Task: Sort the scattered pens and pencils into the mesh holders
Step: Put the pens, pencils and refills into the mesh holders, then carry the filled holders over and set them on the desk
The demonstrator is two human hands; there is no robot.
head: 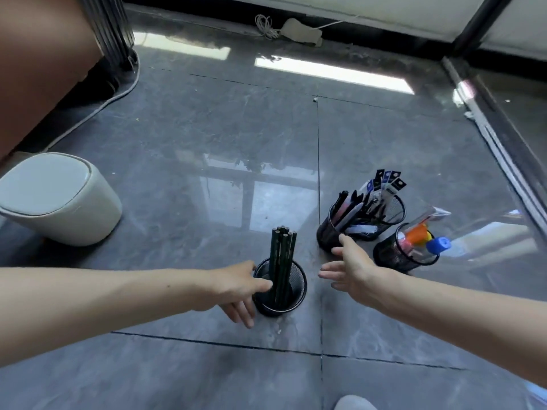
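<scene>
Three mesh holders stand on the floor [183, 137]; no loose pens or pencils are visible on it.

- Pencil holder [291, 301]: nearest the floor's near edge, just left of the tile joint. The pencils [282, 261] stand upright in a bundle. The left hand [236, 288] clasps its left wall, thumb at the rim.
- Pen holder [327, 236] and marker holder [390, 258]: right of the joint, further away.
- Right hand [352, 270]: spread, empty, between the pencil and pen holders.

Handling (judgement): the mesh is light, rigid and top-heavy when loaded, and likely slides on glossy tile. Grasp it low around the wall, not at the rim. The pencils are stiff, so pinch them mid-shaft.
</scene>
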